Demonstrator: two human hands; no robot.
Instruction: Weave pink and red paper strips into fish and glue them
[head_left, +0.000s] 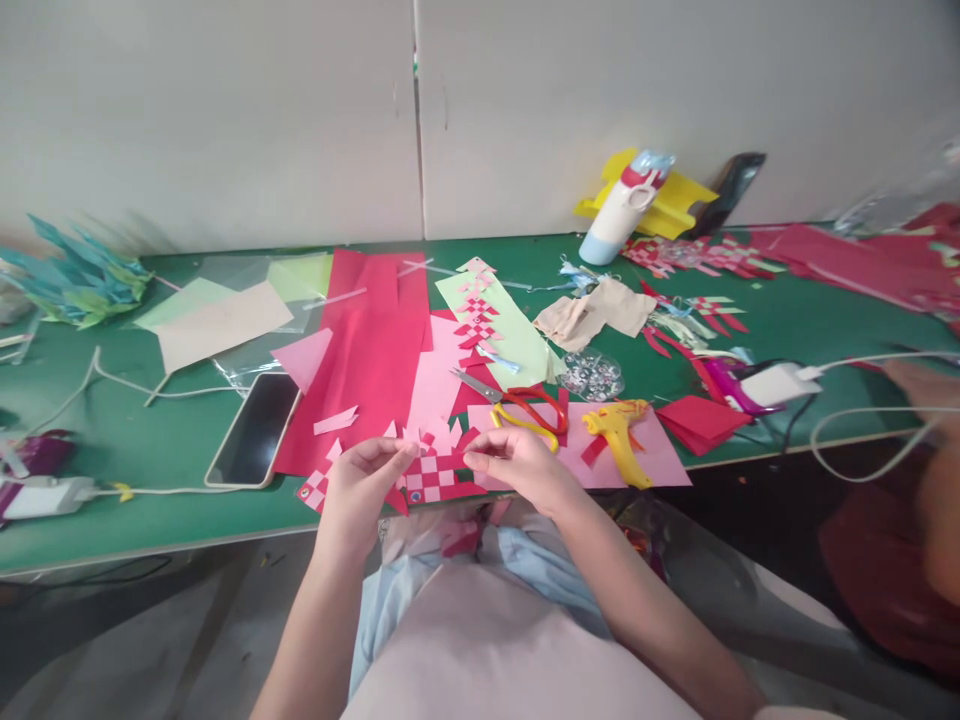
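Note:
My left hand is closed in a pinch, thumb against forefinger, at the table's front edge. Facing it a short gap away, my right hand also has thumb and fingers pressed together. What is between the fingertips of either is too small to make out. Just below and between them is a red-and-pink woven paper fish with a stick-on eye. A second woven fish shows partly from behind my left hand. Orange-and-yellow-handled scissors lie open beyond my right hand, with a yellow glue gun to their right.
A phone lies left of red paper sheets. Finished fish rest on a pale green sheet, beside a dish of eyes. A bottle stands at the back. White cables cross both sides. Someone's arm is at far right.

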